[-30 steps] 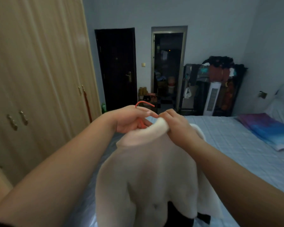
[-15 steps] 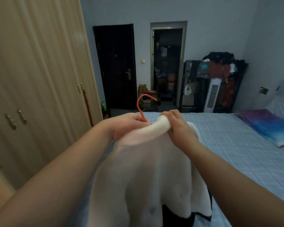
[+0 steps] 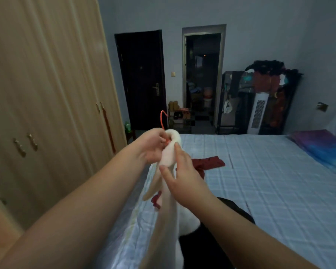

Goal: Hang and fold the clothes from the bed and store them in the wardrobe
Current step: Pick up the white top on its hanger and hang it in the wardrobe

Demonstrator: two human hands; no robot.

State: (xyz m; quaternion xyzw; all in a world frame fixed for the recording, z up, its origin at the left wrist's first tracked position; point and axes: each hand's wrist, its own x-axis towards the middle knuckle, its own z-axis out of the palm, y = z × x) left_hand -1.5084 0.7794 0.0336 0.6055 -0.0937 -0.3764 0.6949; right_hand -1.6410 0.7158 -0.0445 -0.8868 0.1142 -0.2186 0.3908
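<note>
So I've got my left hand (image 3: 153, 146) clamped round the neck of the orange wire hanger (image 3: 162, 118) while my right hand (image 3: 179, 177) rests spread against the cream fleece top (image 3: 168, 193), which hangs over the near left edge of the bed (image 3: 260, 171). Best bet is probably to tug the thick rolled collar evenly round the hook so the soft, slippery-looking fleece sits square before it goes into the wood-grain wardrobe (image 3: 47, 113) on the left.

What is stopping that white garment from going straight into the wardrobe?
The wardrobe doors look shut, so they block the way. The white garment hangs on the orange hanger, held by the left hand, the right hand resting on it. Nothing else stands between.
</note>
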